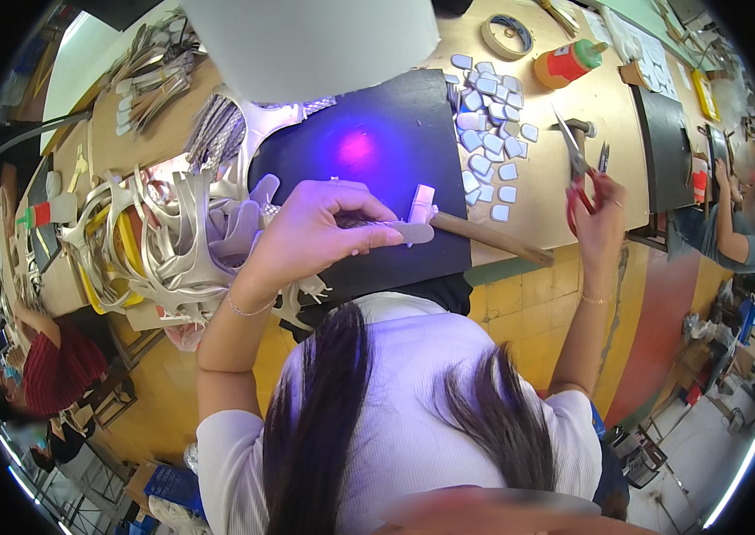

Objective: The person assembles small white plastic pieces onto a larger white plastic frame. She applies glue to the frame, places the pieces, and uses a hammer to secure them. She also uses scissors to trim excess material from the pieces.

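My left hand (315, 227) is closed, thumb and fingers pinching a flat grey strap end (416, 234) with a rounded tip. A braided part of that strap shows inside the grip. My right hand (603, 218) has its fingers in the red handles of a pair of scissors (579, 168), whose blades point up and away over the table. Just beyond the strap end lies a hammer (493, 239) with a wooden handle, on a black mat (395, 116). Many small rounded grey-blue pieces (489, 143) are scattered right of the mat.
Left of the mat is a heap of pale shoe straps (190, 232). Farther right stand a red bottle with a green cap (566, 64), a tape roll (507, 37) and a second hammer (584, 128). A white lamp shade (310, 45) hangs over the far side. Co-workers sit at both sides.
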`<state>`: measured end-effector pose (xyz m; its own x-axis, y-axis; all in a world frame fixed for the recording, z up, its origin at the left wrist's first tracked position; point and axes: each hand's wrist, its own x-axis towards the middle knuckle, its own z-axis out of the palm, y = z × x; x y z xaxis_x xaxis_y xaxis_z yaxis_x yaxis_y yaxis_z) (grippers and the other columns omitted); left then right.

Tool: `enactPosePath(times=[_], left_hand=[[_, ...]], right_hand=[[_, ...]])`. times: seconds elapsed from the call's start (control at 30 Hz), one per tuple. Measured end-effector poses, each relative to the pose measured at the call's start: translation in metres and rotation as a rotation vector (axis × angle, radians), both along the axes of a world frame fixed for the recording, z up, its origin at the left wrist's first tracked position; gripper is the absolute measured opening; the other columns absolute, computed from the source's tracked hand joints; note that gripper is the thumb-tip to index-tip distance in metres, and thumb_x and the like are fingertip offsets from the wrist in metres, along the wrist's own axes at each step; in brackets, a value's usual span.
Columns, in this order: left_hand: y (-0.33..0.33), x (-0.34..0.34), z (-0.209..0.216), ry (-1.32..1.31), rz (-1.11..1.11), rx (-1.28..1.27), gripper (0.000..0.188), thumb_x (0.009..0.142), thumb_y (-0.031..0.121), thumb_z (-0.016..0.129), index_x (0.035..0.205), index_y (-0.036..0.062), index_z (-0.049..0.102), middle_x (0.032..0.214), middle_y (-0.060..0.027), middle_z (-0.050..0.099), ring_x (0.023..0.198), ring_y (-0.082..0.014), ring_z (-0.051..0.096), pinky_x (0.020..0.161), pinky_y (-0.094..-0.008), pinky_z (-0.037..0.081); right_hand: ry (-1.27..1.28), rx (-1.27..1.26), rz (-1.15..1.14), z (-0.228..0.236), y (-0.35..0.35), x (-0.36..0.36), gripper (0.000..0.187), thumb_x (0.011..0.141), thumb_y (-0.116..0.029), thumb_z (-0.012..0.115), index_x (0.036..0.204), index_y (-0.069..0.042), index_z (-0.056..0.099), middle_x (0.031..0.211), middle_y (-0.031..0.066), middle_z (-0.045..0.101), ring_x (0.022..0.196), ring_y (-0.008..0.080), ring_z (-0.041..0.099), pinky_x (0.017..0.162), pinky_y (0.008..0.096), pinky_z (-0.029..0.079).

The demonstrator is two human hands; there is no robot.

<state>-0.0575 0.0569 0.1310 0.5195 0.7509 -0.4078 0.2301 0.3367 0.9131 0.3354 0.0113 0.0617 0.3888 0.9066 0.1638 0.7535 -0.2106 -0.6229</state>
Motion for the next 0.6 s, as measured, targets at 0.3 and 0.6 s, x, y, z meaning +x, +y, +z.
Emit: enactPosePath(times=[0.3,0.6], left_hand=[[-0.007,-0.006,0.006,-0.003,-0.185,0.302,0.023,0.079,0.014,0.082,0.094,-0.0003,0.071,0.072,-0.0034,0.064,0.069,-0.0103,0.059,0.062,-0.0274,0.046],[-0.006,-0.007,0.016,-0.047,-0.19,-0.073,0.052,0.076,0.006,0.085,0.112,0.0027,0.047,0.078,-0.0029,0.059,0.074,-0.0076,0.059,0.067,-0.0215,0.047]], right_hand=[[0.734,-0.746,0.664,0.052,-0.049,-0.068,0.069,0.068,-0.046,0.09,0.113,-0.001,0.062,0.082,0.0001,0.055,0.071,0.0087,0.05,0.063,0.0254,0.044],[0.9,-0.962,0.875,0.054,-0.034,-0.081,0.072,0.063,-0.054,0.089,0.105,0.001,0.068,0.082,0.0026,0.059,0.072,0.0107,0.053,0.062,0.0258,0.042]])
